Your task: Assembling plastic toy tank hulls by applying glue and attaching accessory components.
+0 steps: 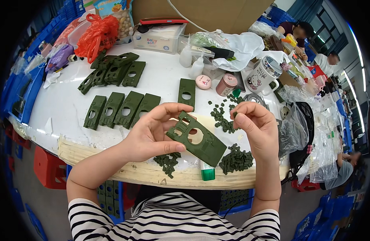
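Observation:
My left hand (155, 130) grips a dark green plastic toy tank hull (207, 146) by its left end, thumb in front and fingers behind. The hull is tilted above the table and has a large round hole through it. To its right, my right hand (255, 126) pinches a tiny dark green plastic part (234, 115) between thumb and forefinger, apart from the hull. Below lie a pile of small green parts (236, 159) and another pile (167, 164), partly behind the hull. Looser green pieces (223, 120) are scattered beyond, near my right hand.
More hulls (125, 110) stand in a row at left, with a stack of hulls (112, 68) behind. One hull (186, 94) lies ahead. White squeeze bottles (197, 66), a pink tin (226, 84) and a lidded mug (263, 76) stand at the back. A green-and-white small container (208, 173) sits by the front edge.

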Demonstrator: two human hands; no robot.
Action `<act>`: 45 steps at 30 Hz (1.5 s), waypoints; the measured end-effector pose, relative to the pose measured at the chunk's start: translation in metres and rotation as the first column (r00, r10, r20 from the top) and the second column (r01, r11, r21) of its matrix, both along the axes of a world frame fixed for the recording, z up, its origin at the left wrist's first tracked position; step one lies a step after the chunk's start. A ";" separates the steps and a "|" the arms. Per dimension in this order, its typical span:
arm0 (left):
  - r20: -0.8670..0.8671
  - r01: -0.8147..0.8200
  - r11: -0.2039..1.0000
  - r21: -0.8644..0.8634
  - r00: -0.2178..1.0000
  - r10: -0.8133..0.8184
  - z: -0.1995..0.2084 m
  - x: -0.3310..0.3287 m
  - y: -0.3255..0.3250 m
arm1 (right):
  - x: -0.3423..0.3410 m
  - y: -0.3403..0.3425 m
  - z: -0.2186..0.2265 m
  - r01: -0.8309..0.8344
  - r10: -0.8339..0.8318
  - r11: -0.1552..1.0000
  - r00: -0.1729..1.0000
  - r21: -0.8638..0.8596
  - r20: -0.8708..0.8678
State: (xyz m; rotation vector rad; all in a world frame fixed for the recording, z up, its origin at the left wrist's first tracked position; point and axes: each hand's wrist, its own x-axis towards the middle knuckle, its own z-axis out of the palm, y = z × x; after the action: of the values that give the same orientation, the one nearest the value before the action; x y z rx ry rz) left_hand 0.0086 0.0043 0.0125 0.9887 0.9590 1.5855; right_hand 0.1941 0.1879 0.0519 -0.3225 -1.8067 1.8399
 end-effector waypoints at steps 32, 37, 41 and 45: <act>0.012 0.074 0.997 -0.016 0.997 -0.073 -0.014 0.017 0.002 | -0.017 -0.045 -0.018 -0.062 -0.007 0.852 0.991 0.520 0.130; 0.006 0.091 0.996 -0.007 0.996 -0.091 -0.013 0.018 0.002 | -0.019 -0.042 -0.021 -0.084 0.017 0.840 0.991 0.537 0.129; -0.001 0.100 0.995 0.009 0.995 -0.100 -0.014 0.017 0.003 | -0.019 -0.041 -0.023 -0.106 0.031 0.859 0.987 0.501 0.155; -0.004 0.097 0.995 0.005 0.995 -0.097 -0.013 0.017 0.002 | -0.019 -0.041 -0.024 -0.109 0.040 0.865 0.988 0.490 0.149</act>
State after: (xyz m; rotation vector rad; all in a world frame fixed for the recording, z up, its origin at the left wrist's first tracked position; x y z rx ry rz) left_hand 0.0258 0.0063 -0.0005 1.0269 0.8963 1.5065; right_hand 0.1747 0.1467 0.0280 -0.1830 -2.3340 1.3496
